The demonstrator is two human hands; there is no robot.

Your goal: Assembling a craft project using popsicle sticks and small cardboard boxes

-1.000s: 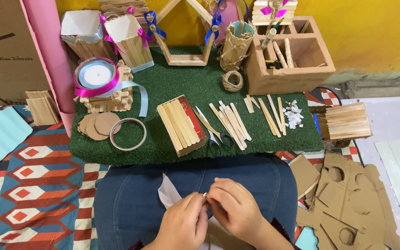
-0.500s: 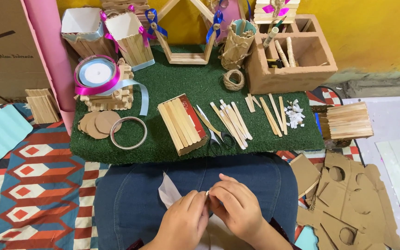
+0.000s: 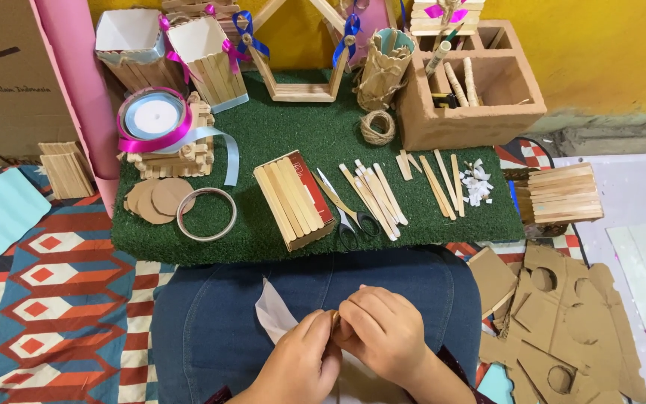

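My left hand [image 3: 298,357] and my right hand [image 3: 383,333] meet over my lap, above blue jeans [image 3: 211,314]. Together they pinch a thin wooden stick [image 3: 334,322], of which only a short end shows between the fingers. A white piece of paper [image 3: 272,313] sticks out from under my left hand. Ahead lies a green turf mat [image 3: 300,135] with an open box of wooden sticks [image 3: 293,198], scissors [image 3: 347,213] and loose sticks [image 3: 375,193].
On the mat stand a ribbon spool [image 3: 155,120] on a stick stack, a tape ring [image 3: 205,213], cardboard discs [image 3: 160,198], a twine ball [image 3: 377,127] and stick-built holders [image 3: 211,56]. A cardboard organiser [image 3: 472,120] sits at the back right. Cut cardboard scraps [image 3: 562,322] lie right of my knee.
Both hands stay together on the stick; the fingers shift slightly. Nothing on the mat has moved.
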